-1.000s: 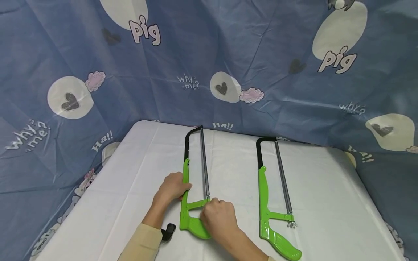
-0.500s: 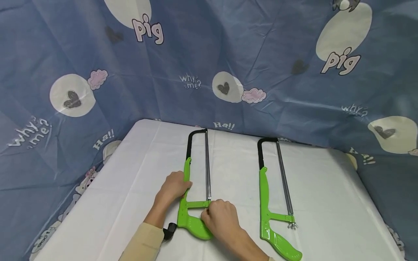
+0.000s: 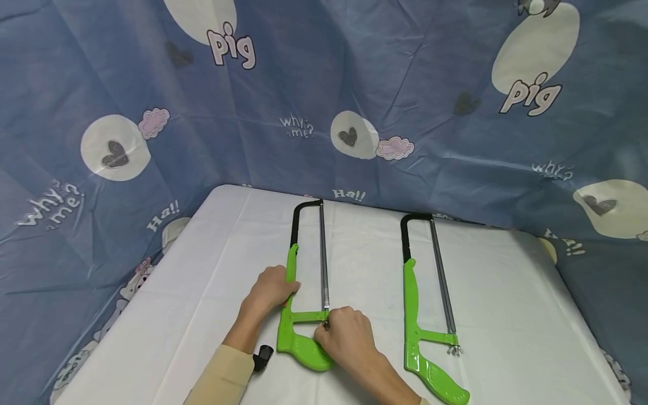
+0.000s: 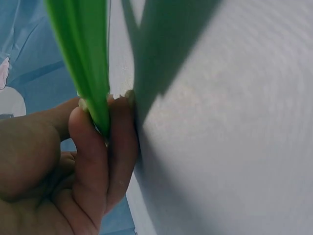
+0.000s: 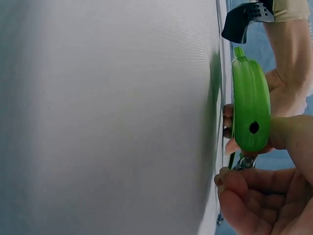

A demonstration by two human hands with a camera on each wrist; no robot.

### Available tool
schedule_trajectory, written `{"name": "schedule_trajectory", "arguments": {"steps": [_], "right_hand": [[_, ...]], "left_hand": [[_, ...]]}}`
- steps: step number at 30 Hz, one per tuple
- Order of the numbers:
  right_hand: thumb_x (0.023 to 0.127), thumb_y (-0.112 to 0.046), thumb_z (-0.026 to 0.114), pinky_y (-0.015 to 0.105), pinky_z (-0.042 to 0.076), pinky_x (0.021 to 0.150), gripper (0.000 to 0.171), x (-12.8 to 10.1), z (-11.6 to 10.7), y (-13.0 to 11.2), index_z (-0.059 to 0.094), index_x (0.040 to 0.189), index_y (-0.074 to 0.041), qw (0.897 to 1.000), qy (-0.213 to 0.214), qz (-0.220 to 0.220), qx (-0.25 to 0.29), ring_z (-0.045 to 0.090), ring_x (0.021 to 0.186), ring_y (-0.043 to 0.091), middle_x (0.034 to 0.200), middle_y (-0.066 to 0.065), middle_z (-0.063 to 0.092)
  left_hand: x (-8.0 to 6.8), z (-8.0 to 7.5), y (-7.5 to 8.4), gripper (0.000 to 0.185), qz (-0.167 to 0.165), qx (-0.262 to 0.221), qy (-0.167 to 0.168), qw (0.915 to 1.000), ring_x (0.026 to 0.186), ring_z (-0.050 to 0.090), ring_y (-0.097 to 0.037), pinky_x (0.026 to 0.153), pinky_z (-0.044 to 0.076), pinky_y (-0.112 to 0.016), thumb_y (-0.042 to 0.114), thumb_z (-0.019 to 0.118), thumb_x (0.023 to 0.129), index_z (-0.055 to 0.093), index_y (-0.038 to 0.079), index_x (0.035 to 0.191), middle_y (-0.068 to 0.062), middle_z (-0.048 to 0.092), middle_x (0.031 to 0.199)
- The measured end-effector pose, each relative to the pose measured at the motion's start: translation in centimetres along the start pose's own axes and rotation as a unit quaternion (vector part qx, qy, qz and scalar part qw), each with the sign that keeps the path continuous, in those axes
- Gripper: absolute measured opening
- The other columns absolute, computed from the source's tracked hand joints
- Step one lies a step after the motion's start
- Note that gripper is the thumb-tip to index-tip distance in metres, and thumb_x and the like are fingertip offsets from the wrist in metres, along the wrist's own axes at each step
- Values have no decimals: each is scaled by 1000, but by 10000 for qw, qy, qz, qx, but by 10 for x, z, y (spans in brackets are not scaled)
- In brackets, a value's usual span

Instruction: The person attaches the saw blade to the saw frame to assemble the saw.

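Two hacksaws with green handles and black front bows lie side by side on a white-covered table. My left hand (image 3: pixel 270 289) grips the green frame of the left hacksaw (image 3: pixel 285 334); in the left wrist view, the thumb and fingers press on both sides of the green edge (image 4: pixel 85 49). At the near end of its blade (image 3: pixel 324 253), my right hand (image 3: pixel 346 337) pinches the metal wing nut (image 5: pixel 245 161), mostly hidden by the fingers in the head view. The green pistol grip (image 5: pixel 252 98) sits just beside this hand.
The second hacksaw (image 3: pixel 411 304) lies to the right, its wing nut (image 3: pixel 455 350) uncovered. A black camera mount (image 3: pixel 262 358) sits at the left wrist. Blue printed cloth (image 3: pixel 304 84) hangs behind and beside the white tabletop (image 3: pixel 202 315).
The left hacksaw has swung slightly, its far end moving right so the blade stands straighter. My right hand has shifted a little right with it. The second hacksaw lies as before.
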State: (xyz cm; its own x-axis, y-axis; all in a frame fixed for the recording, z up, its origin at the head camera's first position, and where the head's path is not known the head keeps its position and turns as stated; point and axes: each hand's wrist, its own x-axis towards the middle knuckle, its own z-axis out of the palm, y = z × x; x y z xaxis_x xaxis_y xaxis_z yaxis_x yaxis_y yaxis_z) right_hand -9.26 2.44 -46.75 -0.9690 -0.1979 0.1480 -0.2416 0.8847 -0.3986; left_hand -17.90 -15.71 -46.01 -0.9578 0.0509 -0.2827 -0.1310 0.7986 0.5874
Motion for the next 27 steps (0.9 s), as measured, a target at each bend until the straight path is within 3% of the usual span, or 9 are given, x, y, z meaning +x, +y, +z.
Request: {"name": "schedule_trajectory", "arguments": {"steps": [12,20,27], "right_hand": [[69,-19,66,23,26,36,38,1,-4,14,37,45,-23,9998,-59,126,104,26,38,3,41,-13,31],[73,-23,68,25,27,37,38,4,-10,16,40,49,-22,9961,-558,434,521,29,39,6,43,-13,31],[76,-25,71,25,29,38,34,6,-9,21,49,51,-20,9887,-967,638,952,35,39,6,43,-12,38]], "left_hand": [[2,6,3,32,180,200,167,9995,37,57,-16,36,38,-22,24,70,88,58,6,64,-6,57,48],[4,6,-1,32,33,-36,-5,10000,42,61,-18,41,44,-25,32,71,88,61,6,72,-8,61,57],[2,3,-4,30,115,-159,-215,9996,42,60,-17,44,43,-24,33,71,89,63,7,75,-6,61,54]]}}
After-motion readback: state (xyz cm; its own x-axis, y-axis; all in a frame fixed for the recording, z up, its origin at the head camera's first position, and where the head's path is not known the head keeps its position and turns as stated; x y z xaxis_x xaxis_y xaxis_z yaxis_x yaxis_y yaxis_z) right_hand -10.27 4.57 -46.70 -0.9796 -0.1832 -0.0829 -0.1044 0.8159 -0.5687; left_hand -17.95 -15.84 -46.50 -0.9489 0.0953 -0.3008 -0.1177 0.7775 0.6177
